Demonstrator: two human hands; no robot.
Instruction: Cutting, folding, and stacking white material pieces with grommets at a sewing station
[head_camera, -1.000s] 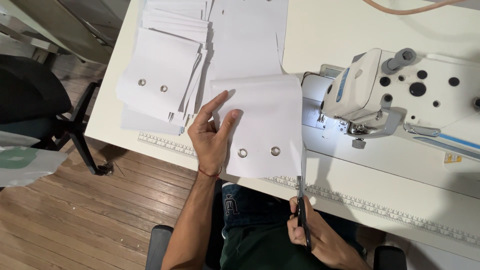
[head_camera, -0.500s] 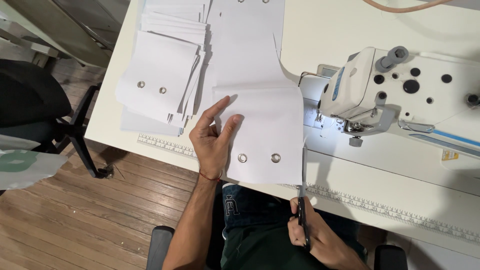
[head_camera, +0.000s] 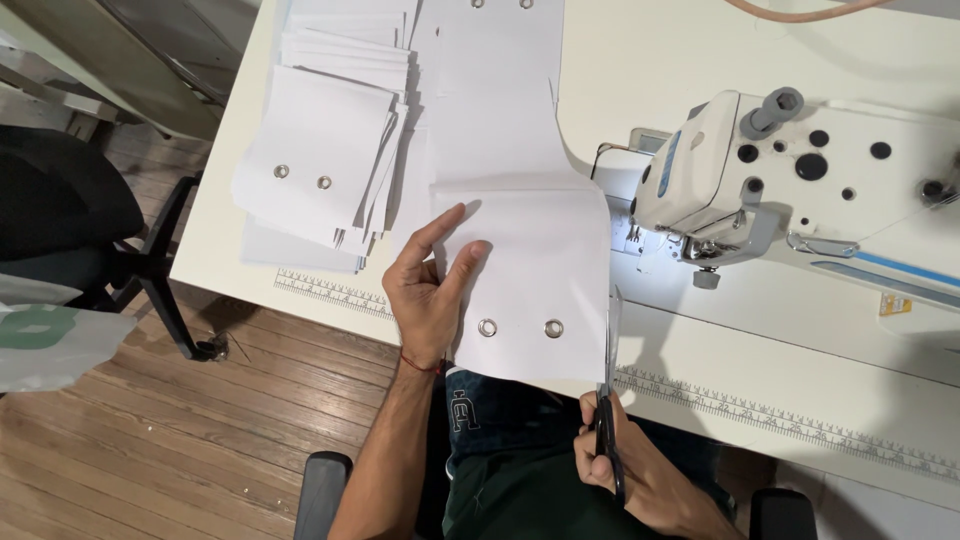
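Note:
My left hand (head_camera: 428, 292) rests flat on the left edge of a white fabric piece (head_camera: 530, 270) with two metal eyelets (head_camera: 519, 328) near its front hem. The piece hangs a little over the table's front edge. My right hand (head_camera: 625, 470) grips black-handled scissors (head_camera: 609, 385), their blades pointing up along the piece's right edge. A long white strip (head_camera: 500, 90) with eyelets at its far end runs away from this piece.
A stack of white eyeleted pieces (head_camera: 320, 160) lies to the left on the white table (head_camera: 760, 360). A white sewing machine (head_camera: 800, 180) stands at the right. A ruler strip (head_camera: 780, 415) lines the table's front edge. A black chair (head_camera: 70, 220) stands on the wooden floor at left.
The scissors blades have moved further up along the fabric's right edge. My left hand stays on the piece, barely shifted.

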